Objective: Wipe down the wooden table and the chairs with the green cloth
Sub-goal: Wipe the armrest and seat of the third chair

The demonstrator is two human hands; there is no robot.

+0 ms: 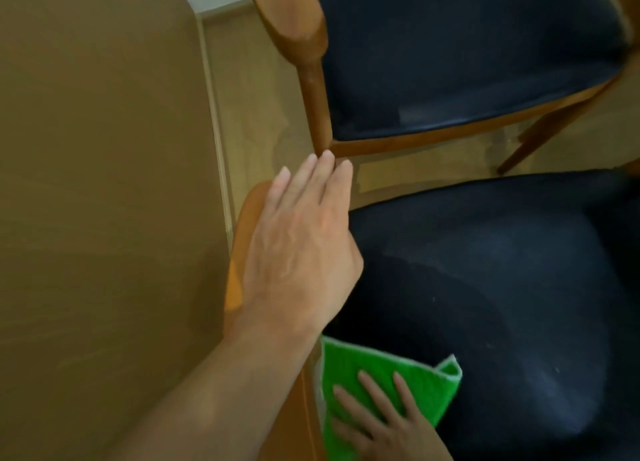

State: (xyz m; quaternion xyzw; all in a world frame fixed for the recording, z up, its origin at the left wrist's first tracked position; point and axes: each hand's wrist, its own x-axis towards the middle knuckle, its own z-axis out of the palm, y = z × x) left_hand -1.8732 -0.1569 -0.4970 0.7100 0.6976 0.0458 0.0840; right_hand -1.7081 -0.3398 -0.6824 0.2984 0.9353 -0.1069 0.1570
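Observation:
The green cloth (391, 384) lies on the dark blue seat of the near chair (502, 322), close to its wooden backrest. My right hand (384, 426) presses flat on the cloth with straight, spread fingers. My left hand (301, 249) rests flat along the top of that chair's wooden backrest (244, 225), fingers straight and pointing away from me. The wooden table (97, 183) fills the left side of the view. A second chair (467, 52) with a dark blue seat stands farther back.
The near chair's backrest stands close beside the table's edge, with a narrow strip of light wooden floor (249, 97) between them farther back. The second chair's leg (530, 145) and frame stand just beyond the near seat. A white wall base shows at the top.

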